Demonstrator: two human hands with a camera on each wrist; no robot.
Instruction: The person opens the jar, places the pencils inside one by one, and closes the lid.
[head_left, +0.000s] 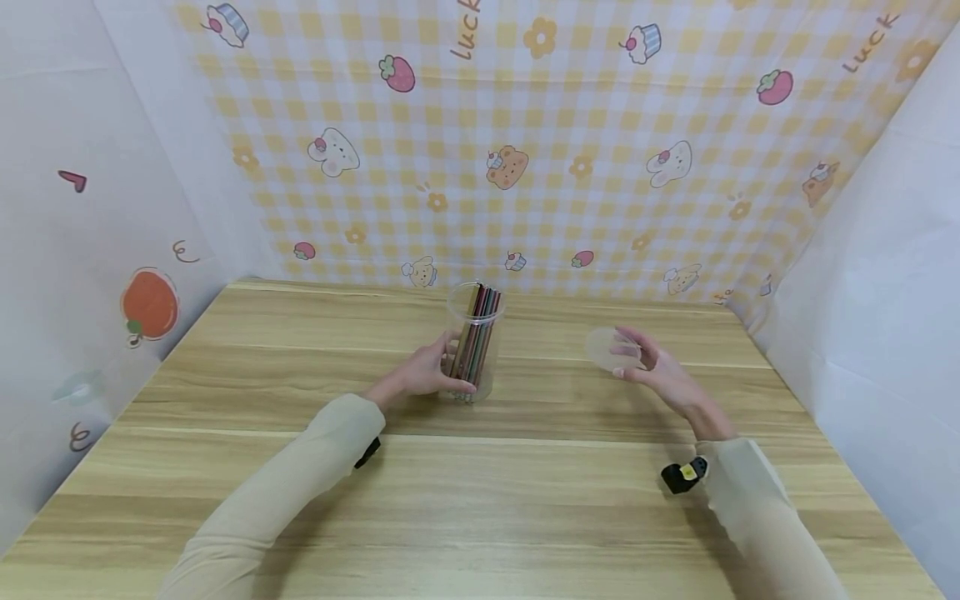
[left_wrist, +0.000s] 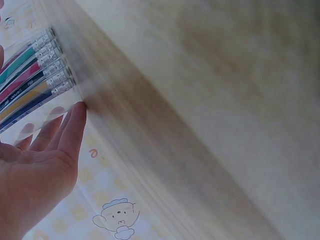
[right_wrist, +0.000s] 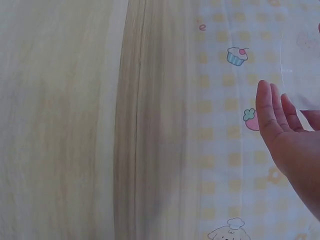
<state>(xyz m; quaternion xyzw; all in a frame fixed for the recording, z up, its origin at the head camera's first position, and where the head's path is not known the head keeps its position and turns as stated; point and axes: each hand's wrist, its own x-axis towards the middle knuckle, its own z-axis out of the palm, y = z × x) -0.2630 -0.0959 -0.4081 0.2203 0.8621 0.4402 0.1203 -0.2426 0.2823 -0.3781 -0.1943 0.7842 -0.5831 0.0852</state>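
Note:
A tall clear plastic cup [head_left: 488, 367] stands near the back of the table, left of the middle in the head view. Inside it several pencils [head_left: 474, 342] lean to the right; the left wrist view shows their coloured barrels and silvery lower ends [left_wrist: 60, 87]. My left hand [head_left: 429, 368] grips the cup low down, thumb across the front and fingers around the far side. Off to the right, my right hand [head_left: 660, 371] holds a round translucent lid [head_left: 606, 350] by its edge, between thumb and fingers. The right wrist view shows only part of this lid [right_wrist: 295, 65].
Everything is over a wooden table [head_left: 480, 500]. A yellow checked cloth [head_left: 555, 200] hangs behind its back edge, and white sheets [head_left: 885, 275] close off both sides. A small black camera [head_left: 682, 475] is strapped to the right wrist.

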